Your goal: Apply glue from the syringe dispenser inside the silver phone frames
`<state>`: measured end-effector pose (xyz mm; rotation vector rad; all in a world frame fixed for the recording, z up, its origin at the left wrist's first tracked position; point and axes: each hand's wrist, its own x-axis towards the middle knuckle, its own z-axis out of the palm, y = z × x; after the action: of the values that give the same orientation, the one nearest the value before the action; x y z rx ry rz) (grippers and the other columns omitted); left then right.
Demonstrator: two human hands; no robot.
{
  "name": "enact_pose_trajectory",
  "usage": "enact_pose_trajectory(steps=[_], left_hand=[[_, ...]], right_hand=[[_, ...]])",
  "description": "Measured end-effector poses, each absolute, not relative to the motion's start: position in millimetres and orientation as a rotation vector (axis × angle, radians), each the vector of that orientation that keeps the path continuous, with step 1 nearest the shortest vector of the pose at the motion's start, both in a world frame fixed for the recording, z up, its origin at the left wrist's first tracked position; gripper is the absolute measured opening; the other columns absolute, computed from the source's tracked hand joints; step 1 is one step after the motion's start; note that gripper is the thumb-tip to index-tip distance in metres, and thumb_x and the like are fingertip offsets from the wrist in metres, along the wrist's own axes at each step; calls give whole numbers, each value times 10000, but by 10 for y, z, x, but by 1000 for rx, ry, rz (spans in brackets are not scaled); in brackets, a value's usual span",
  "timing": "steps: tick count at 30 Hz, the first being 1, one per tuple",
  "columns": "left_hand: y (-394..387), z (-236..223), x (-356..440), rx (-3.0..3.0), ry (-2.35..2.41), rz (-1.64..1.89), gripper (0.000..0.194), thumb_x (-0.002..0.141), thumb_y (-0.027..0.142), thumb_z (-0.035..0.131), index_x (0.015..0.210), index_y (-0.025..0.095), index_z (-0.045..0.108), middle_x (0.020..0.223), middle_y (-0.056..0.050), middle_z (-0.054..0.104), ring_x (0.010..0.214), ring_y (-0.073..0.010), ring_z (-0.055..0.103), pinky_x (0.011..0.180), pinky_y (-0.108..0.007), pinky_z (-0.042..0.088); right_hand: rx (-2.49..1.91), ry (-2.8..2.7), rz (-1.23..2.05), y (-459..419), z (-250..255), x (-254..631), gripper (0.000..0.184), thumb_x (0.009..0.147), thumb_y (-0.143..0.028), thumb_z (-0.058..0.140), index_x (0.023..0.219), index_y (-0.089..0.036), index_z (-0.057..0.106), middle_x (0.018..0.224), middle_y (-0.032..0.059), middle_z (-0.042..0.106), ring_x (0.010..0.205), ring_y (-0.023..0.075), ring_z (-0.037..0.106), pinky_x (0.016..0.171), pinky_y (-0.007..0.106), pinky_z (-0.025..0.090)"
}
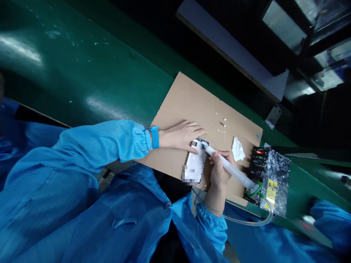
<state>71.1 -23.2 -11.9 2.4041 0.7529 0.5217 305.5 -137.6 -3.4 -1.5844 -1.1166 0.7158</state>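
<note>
A white phone back housing (196, 163) lies on a sheet of cardboard (175, 106), part of its lower end blurred out. My left hand (184, 136) rests flat across the housing's upper left edge, fingers stretched out over the cardboard and thumb on the housing. In my right hand (220, 168) is a translucent dispensing syringe (233, 170), gripped like a pen. Its tip meets the housing's top end, near the camera cutout. A green cap with a clear air tube (257, 223) closes the syringe's rear end.
Right of the cardboard stands a black, white-smeared control box (275, 179) with a red display. A crumpled white tissue (238, 149) and small white blobs (224, 119) lie on the cardboard. Another phone housing (273, 116) sits beyond. A co-worker's blue sleeve (331, 219) shows at right.
</note>
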Motion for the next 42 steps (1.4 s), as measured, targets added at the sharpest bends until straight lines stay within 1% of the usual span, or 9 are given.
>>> enact_pose_trajectory(steps=[3, 6, 10, 15, 18, 26, 37, 42], left_hand=[[-230, -117, 713, 2400, 753, 523, 731, 1005, 538, 844, 1607, 222, 576, 1550, -133, 707, 1419, -354, 623, 1177, -477, 471], [-230, -116, 716, 2394, 751, 529, 761, 984, 548, 874, 1602, 212, 585, 1553, -142, 704, 1426, -355, 621, 1179, -468, 467], [-232, -106, 717, 2388, 756, 529, 786, 970, 544, 891, 1608, 203, 585, 1550, -142, 707, 1423, -357, 623, 1183, -468, 463], [-231, -69, 707, 2403, 758, 505, 719, 1007, 516, 856, 1589, 187, 592, 1518, -139, 725, 1389, -345, 640, 1171, -448, 458], [-232, -62, 704, 2406, 756, 495, 734, 999, 530, 867, 1579, 168, 598, 1511, -145, 728, 1377, -346, 646, 1166, -449, 465], [-229, -134, 730, 2410, 759, 544, 765, 978, 543, 882, 1598, 201, 593, 1525, -138, 726, 1404, -354, 637, 1182, -467, 469], [-230, -141, 732, 2411, 756, 556, 793, 963, 552, 913, 1590, 187, 594, 1545, -142, 718, 1417, -353, 637, 1191, -463, 472], [-230, -125, 730, 2411, 765, 544, 754, 979, 539, 895, 1579, 185, 605, 1552, -145, 716, 1430, -354, 632, 1201, -465, 466]], right_hand=[[-1574, -1100, 741, -1375, -33, 3050, 382, 901, -526, 941, 870, -218, 717, 674, -34, 688, 591, 159, 615, 628, 314, 493], [-1596, -1087, 746, -1381, -41, 3057, 407, 892, -557, 946, 881, -217, 721, 703, -26, 711, 608, 158, 630, 643, 314, 510], [-1598, -1090, 738, -1385, -36, 3055, 402, 886, -551, 948, 874, -218, 724, 697, -28, 708, 608, 156, 635, 642, 307, 513], [-1590, -1118, 737, -1385, -36, 3051, 388, 908, -533, 935, 876, -220, 707, 675, -33, 678, 597, 161, 629, 629, 312, 510], [-1594, -1124, 741, -1381, -50, 3062, 408, 911, -556, 934, 885, -220, 704, 688, -26, 690, 590, 162, 627, 621, 315, 509], [-1629, -1131, 729, -1381, -59, 3069, 435, 902, -597, 926, 891, -218, 712, 700, -15, 718, 595, 164, 644, 624, 305, 527], [-1612, -1135, 738, -1382, -41, 3058, 392, 913, -555, 931, 883, -215, 736, 720, -6, 741, 596, 168, 654, 623, 307, 524], [-1614, -1138, 743, -1387, -36, 3052, 393, 923, -564, 923, 902, -216, 740, 722, -5, 737, 612, 176, 654, 646, 327, 533]])
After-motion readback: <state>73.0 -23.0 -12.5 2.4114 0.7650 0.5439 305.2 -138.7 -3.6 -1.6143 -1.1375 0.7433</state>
